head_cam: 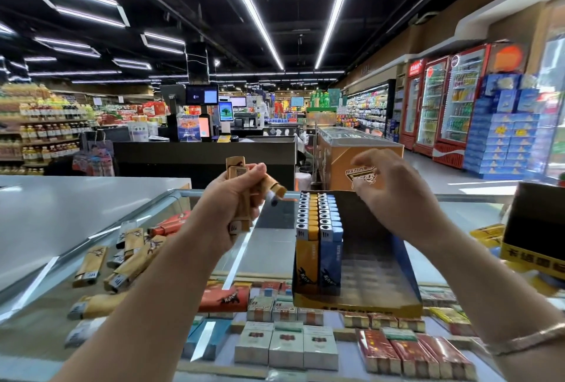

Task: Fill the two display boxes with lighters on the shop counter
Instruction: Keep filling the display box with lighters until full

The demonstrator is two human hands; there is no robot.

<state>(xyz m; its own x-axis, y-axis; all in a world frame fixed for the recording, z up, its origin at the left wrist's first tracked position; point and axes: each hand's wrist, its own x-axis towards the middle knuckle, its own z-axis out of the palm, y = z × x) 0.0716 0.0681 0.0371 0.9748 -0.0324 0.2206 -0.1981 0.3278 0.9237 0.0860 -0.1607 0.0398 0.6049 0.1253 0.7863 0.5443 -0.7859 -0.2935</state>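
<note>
Loose tan plastic lighters point(91, 265) lie scattered on the glass counter top point(269, 247), left of the open yellow-and-black cardboard display box point(367, 302), which holds 4 upright lighter rows, yellow and blue. Left hand point(232, 210) clenches a bundle of tan lighters point(241, 198) above the counter. Right hand point(394, 185) hovers over the box, fingers relaxed, grasping nothing.

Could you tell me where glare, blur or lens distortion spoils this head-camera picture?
Head view: ceiling strip lights streak white glare across the glass counter; the right hand is motion-blurred, while the left hand and its bunch of lighters are sharper; wide-angle distortion bends the counter edges and the shelves at the frame sides.
</note>
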